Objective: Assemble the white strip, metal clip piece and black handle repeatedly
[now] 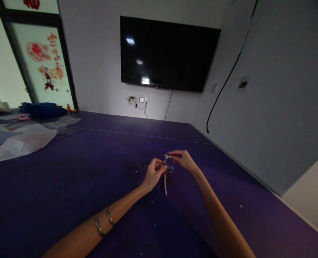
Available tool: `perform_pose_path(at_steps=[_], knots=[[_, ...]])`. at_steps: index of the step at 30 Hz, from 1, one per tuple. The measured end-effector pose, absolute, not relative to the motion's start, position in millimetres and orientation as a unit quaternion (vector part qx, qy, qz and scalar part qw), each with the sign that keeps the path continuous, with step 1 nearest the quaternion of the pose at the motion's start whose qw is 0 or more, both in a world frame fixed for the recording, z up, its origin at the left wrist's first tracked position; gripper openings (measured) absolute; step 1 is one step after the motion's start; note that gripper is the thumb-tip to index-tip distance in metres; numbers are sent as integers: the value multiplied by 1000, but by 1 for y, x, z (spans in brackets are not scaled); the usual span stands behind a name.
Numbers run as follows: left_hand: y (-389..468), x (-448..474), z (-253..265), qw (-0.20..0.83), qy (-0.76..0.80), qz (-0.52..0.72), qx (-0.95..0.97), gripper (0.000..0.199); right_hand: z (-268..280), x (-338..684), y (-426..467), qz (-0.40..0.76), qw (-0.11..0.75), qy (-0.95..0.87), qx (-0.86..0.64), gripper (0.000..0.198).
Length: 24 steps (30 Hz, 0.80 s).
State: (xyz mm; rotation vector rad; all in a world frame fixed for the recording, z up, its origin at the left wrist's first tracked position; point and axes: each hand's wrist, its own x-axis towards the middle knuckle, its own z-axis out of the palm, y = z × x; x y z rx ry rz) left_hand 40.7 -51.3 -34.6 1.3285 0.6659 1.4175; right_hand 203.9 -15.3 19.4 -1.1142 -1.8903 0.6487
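Observation:
A small T-shaped silver and black piece (166, 158) is held up between my two hands; its exact kind I cannot make out. My left hand (153, 174) pinches its lower end between thumb and fingers. At its upper right side, the fingertips of my right hand (184, 159) close on the piece. Just below the hands, a pale, slim, slightly curved stick (165, 185) points toward me, its upper end hidden by my left hand. A small clear packet or box (170, 168) with something dark in it lies behind my left fingertips.
Purple matting (94, 186) covers the surface, with small white scraps about. Crumpled plastic sheeting (24, 143) and a dark blue cloth bundle (44, 109) lie at the left. A television (169, 53) hangs on the far wall, and a black cable (228, 77) dangles at the right.

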Motion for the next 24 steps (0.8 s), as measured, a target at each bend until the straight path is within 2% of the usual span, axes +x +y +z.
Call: perform_pose_path(at_steps=[12, 24], knots=[[-47, 44, -43, 520, 285, 602, 535, 33, 32, 201, -25, 239, 420, -783, -392, 23], [-47, 44, -42, 536, 285, 603, 517, 33, 36, 199, -29, 234, 405, -792, -393, 21]])
